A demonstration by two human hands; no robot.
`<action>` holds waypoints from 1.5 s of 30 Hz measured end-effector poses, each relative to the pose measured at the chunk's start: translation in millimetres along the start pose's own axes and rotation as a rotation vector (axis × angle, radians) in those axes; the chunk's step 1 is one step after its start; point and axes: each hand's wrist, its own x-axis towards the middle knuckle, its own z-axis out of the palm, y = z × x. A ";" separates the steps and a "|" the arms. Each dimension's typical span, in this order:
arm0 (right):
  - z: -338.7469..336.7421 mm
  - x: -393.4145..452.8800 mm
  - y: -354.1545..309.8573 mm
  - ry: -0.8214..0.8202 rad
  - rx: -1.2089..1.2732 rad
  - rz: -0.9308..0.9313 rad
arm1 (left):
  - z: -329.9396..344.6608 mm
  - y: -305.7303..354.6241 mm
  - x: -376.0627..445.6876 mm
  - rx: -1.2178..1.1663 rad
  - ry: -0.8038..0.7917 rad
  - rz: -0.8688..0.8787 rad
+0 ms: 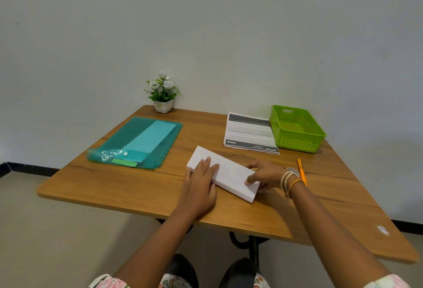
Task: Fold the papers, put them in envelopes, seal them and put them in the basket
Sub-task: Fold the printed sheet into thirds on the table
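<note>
A folded white paper [231, 173] lies slantwise in the middle of the wooden table [137, 187]. My left hand [201, 182] presses flat on its left half with straight fingers. My right hand [265, 176] holds the paper's right end, index finger on top and thumb at the edge. A printed sheet [249, 133] lies further back, beside the green basket [296, 127] at the back right, which holds nothing. A teal plastic folder [128, 141] on the left carries a light blue envelope [152, 138] and a small green slip [123, 162].
An orange pen [301, 172] lies just right of my right wrist. A small potted plant [163, 94] with white flowers stands at the table's back edge against the wall. My knees show below the table's near edge.
</note>
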 end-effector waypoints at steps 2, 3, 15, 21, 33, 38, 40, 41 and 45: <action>5.9 2.9 3.0 0.062 0.043 -0.010 | 1.1 0.0 -0.8 0.013 -0.030 -0.004; 9.5 6.2 6.2 0.128 0.045 -0.049 | 1.8 -0.3 -1.1 0.020 -0.050 -0.010; 58.1 16.9 14.7 0.663 -0.590 -0.236 | 5.3 -1.3 0.7 0.190 -0.135 0.004; 94.3 20.9 12.3 0.400 -0.635 -0.317 | 5.9 -3.9 3.4 0.163 -0.119 -0.010; 91.2 22.2 10.1 0.317 -0.651 -0.297 | 5.5 -16.2 33.0 0.200 -0.389 0.002; 88.7 37.3 -3.1 0.413 -0.597 -0.301 | 8.0 -16.3 31.1 0.223 -0.387 0.006; 93.2 44.0 -3.2 0.389 -0.646 -0.300 | 8.1 -16.5 31.2 0.220 -0.377 0.000; 95.0 46.1 -2.3 0.383 -0.662 -0.300 | 8.3 -16.6 31.2 0.215 -0.372 -0.006; 92.3 48.2 5.6 0.392 -0.677 -0.312 | 10.3 -19.4 30.9 0.195 -0.350 -0.023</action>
